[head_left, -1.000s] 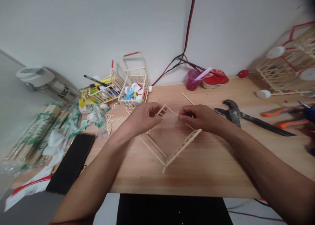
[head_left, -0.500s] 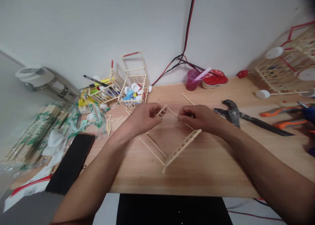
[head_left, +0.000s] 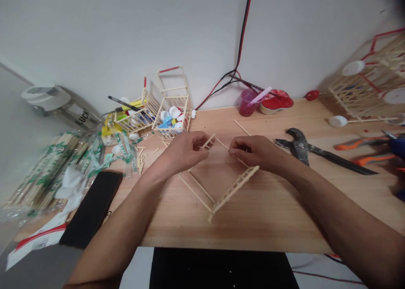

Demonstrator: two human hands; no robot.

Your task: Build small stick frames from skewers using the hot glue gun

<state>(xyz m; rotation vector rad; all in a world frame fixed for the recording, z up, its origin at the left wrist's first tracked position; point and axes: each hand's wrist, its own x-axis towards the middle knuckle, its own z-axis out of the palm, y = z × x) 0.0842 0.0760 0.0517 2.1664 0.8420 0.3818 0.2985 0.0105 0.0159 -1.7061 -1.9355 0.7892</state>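
The left hand (head_left: 185, 152) had its fingers (head_left: 199, 139) pinched narrow on a small stick ladder (head_left: 209, 142), the right hand (head_left: 255, 150) likewise on a thin stick (head_left: 223, 145) (both just above the wooden table (head_left: 268, 225)).

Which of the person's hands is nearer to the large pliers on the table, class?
Right. The right hand sits just left of the large pliers in view, not touching them. The left hand is farther away, beyond the right hand. Both hands hold the wooden stick frame.
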